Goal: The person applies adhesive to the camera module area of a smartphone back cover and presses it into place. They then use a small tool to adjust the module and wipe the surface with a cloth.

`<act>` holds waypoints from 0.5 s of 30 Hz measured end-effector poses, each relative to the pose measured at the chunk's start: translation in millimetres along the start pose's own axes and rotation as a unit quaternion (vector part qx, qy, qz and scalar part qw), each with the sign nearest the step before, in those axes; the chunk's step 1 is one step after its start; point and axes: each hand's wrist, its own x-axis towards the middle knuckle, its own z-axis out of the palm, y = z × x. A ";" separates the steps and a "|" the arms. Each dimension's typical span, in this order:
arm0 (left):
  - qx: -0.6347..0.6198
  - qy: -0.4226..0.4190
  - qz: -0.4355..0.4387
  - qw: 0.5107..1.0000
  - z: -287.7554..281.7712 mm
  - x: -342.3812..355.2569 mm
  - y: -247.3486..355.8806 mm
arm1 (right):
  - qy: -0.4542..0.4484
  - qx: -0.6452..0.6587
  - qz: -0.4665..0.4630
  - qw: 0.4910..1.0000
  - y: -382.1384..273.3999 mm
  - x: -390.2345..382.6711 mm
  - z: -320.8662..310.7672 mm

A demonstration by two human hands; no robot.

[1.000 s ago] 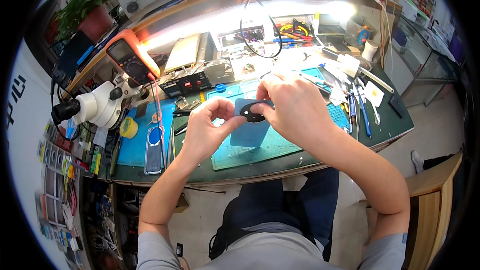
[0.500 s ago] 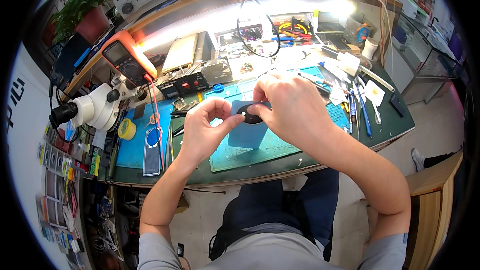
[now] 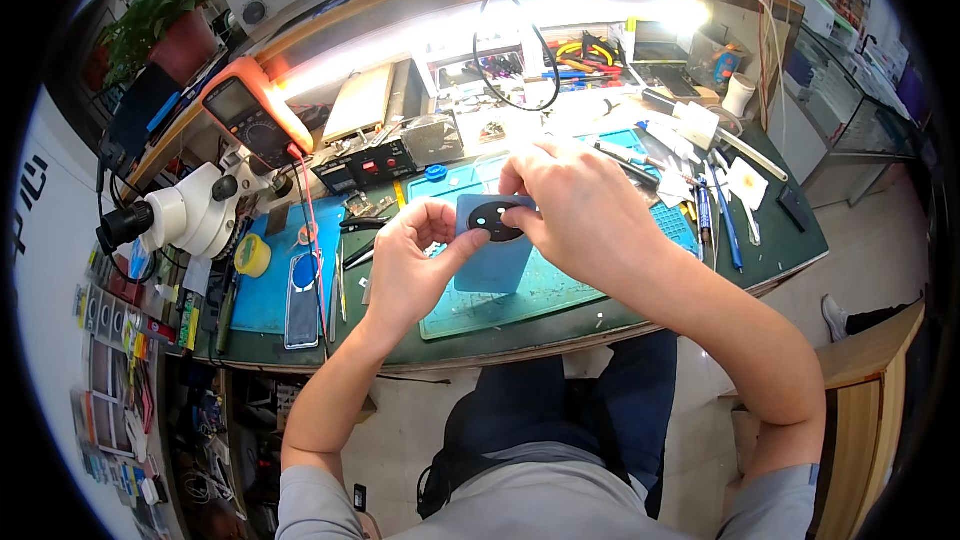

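Upright above the work mat (image 3: 450,322), a blue smartphone (image 3: 489,276) shows me its back, with a round black camera area near its top. My left hand (image 3: 413,258) grips its left edge, the thumb pressed beside the camera circle and the fingers curled behind. On the upper right, my right hand (image 3: 588,208) pinches the phone, its thumb on the circle's right side; its other fingers are partly hidden. I cannot tell whether the phone is complete or only its back shell.
A second phone (image 3: 302,315) lies on a blue mat at left, near a yellow tub (image 3: 253,257) and a microscope (image 3: 190,210). Behind stand an orange multimeter (image 3: 258,120) and a black power unit (image 3: 365,169). Pens and tools, including a blue screwdriver (image 3: 728,220), lie at right.
The phone has shifted slightly left and tilted, so more of the round camera area shows. Both hands keep their hold.
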 end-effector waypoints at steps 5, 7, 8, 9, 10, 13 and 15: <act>0.008 0.013 0.000 1.000 1.5 -1.3 0.5 | -0.021 0.020 0.025 0.999 -2.3 3.4 -3.6; 0.008 0.016 0.000 1.000 2.2 -1.8 -0.3 | -0.020 0.022 0.017 0.999 -1.0 3.9 -2.5; 0.006 0.018 0.000 1.000 2.9 -2.1 -1.1 | -0.024 0.020 0.021 0.999 -0.6 4.3 -2.5; 0.004 0.020 0.001 1.000 3.6 -2.4 -1.4 | -0.028 0.018 0.024 0.999 -0.5 4.7 -2.4; 0.003 0.021 0.000 1.000 4.1 -2.6 -0.6 | -0.032 0.017 0.027 0.999 -0.3 5.1 -2.5; 0.000 0.028 0.002 1.000 7.0 -4.1 1.6 | -0.033 0.030 0.024 0.999 -1.7 5.8 -4.5; -0.003 0.037 0.008 0.999 9.8 -5.6 0.9 | -0.032 0.022 0.023 0.999 -2.0 5.3 -4.1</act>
